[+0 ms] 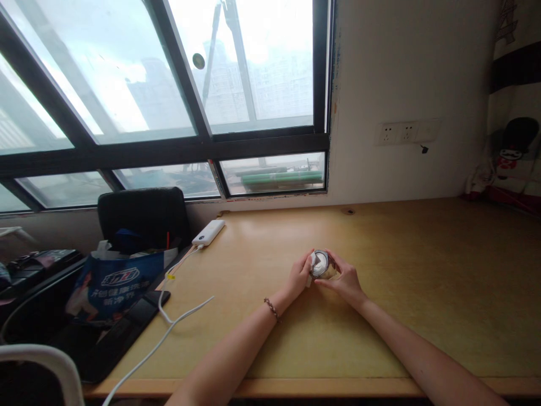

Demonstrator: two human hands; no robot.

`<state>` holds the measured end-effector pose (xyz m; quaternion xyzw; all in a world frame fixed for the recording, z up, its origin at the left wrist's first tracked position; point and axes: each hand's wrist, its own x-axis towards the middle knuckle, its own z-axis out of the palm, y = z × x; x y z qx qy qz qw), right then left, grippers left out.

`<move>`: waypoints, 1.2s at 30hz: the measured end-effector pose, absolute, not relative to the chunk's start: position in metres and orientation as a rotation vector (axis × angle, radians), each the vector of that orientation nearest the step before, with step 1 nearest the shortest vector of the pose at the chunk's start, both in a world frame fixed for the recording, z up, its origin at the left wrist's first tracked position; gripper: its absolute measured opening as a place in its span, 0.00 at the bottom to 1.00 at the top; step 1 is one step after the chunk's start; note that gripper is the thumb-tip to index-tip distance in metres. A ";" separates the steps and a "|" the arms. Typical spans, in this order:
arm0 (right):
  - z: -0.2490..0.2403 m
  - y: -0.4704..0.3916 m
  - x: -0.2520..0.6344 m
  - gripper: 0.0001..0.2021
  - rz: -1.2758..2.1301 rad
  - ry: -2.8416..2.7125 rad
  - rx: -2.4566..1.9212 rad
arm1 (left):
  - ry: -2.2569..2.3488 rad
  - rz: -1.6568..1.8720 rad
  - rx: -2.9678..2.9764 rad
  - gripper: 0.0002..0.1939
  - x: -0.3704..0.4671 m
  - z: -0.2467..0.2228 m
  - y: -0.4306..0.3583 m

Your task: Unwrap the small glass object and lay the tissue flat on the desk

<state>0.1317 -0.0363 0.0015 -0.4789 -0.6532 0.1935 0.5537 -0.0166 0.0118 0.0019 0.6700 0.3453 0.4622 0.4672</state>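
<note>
Gripping a small glass jar (322,265) at frame centre, both hands on the desk (401,270).
Left hand (299,276) and right hand (344,280) clasp it; contents indiscernible. Blue bag (112,287), lower left, shows unreadable white lettering.

- Bare desk (401,270) lies open right of and behind the hands
- On the left, a white cable (169,330), power bank (208,232) and blue bag (112,287) crowd the desk's edge
</note>
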 end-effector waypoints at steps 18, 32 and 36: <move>-0.001 -0.021 0.138 0.17 1.291 -0.782 -0.890 | 0.897 1.177 1.518 0.16 -0.014 0.007 0.004; 0.015 -0.030 0.146 0.43 1.883 -0.861 -1.048 | 0.784 0.999 1.406 0.16 -0.011 0.015 -0.001; 0.012 -0.029 0.145 0.39 1.641 -1.083 -1.197 | 0.742 1.001 1.064 0.16 -0.010 0.008 0.004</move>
